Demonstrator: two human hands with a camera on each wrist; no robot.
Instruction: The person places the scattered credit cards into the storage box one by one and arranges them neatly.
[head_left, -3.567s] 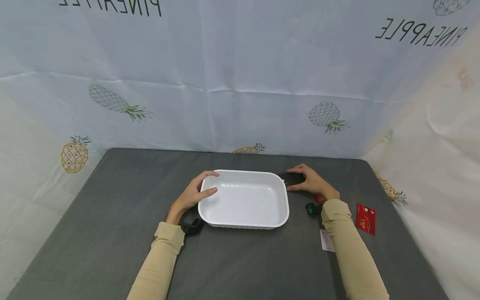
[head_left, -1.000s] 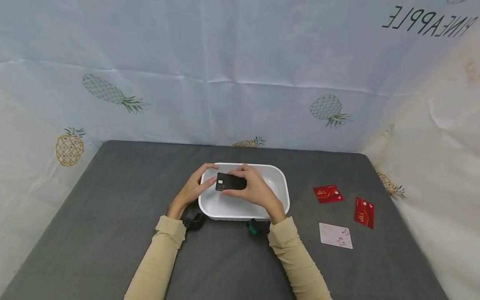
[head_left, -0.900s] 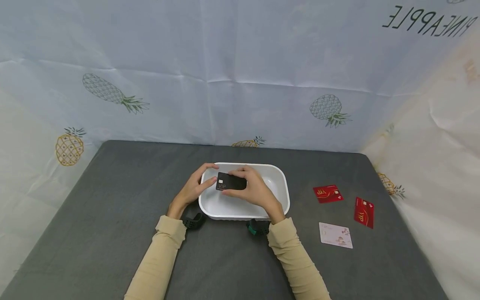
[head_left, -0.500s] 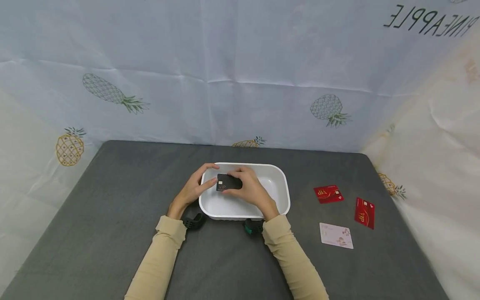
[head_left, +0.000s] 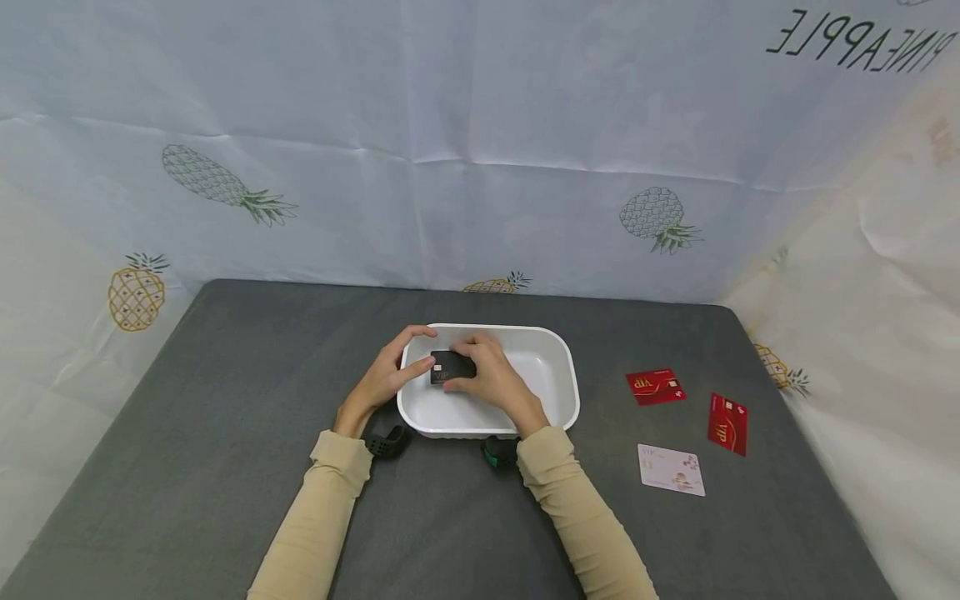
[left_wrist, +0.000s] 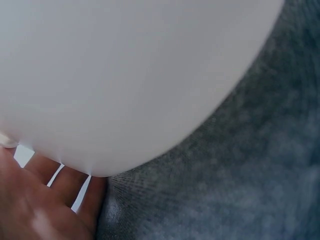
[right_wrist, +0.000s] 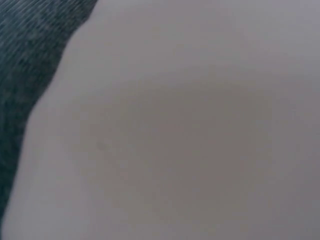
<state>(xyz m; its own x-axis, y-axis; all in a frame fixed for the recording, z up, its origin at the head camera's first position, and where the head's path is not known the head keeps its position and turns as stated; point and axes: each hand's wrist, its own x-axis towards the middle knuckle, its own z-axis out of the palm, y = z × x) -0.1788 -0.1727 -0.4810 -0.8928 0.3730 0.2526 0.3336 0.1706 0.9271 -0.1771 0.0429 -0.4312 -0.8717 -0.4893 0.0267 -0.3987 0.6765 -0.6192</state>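
A white rectangular tray with rounded corners stands on the grey table. My left hand grips its left end, thumb and forefinger over the rim; in the left wrist view the other fingers lie against the outer wall. Inside the tray, toward the left, my right hand pinches a black VIP card between thumb and fingers. The hand covers the card's right end, and whether the card touches the tray floor I cannot tell. Only the tray's pale surface and some grey cloth show in the right wrist view.
Two red VIP cards, a nearer-to-tray one and one farther right, lie on the grey table. A pale pink card lies in front of them. Behind the table hangs a pineapple-print cloth.
My right hand has brought the black card from the table right of the tray into it. Over the last second it has shifted slightly left and down. The left hand keeps its place.
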